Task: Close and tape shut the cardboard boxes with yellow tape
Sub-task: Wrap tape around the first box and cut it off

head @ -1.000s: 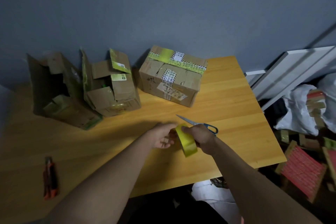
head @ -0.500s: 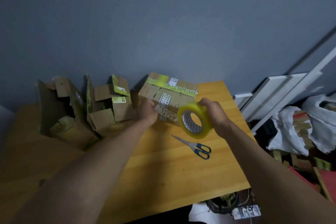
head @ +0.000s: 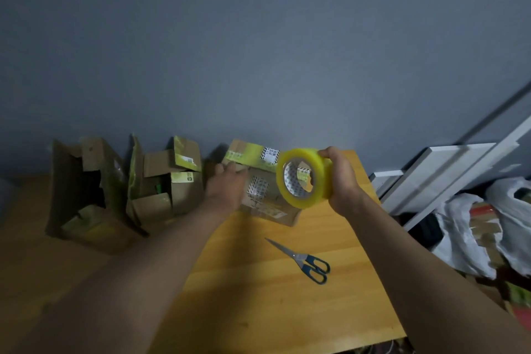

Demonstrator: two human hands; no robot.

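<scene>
1. The right hand is raised above the counter and grips the roll of yellow tape. The thumb lies over the top of the roll's outer face and the fingers curl round its far side.
2. The roll stands on edge with its open core facing the camera. Part of the closed box shows through the core.
3. The left hand reaches forward with the fingers extended and lies against the front left portion of the closed cardboard box. Motion blur prevents telling whether the fingers curl over the box edge or lie flat on it.
4. The closed cardboard box sits on the counter between the two hands, directly behind the tape roll. A band of yellow tape already runs across its top, and printed labels show on its top and front.
5. To the left of the left hand stands an open cardboard box, flaps raised, with yellow-green tape remnants on them.
6. Further left of that is a second open, torn cardboard box.
7. A pair of scissors with dark handles lies flat on the counter, below the right hand and nearer the person, touched by neither hand.
8. To the right of the right hand, off the counter, lean white boards, with white plastic bags beside them.
</scene>
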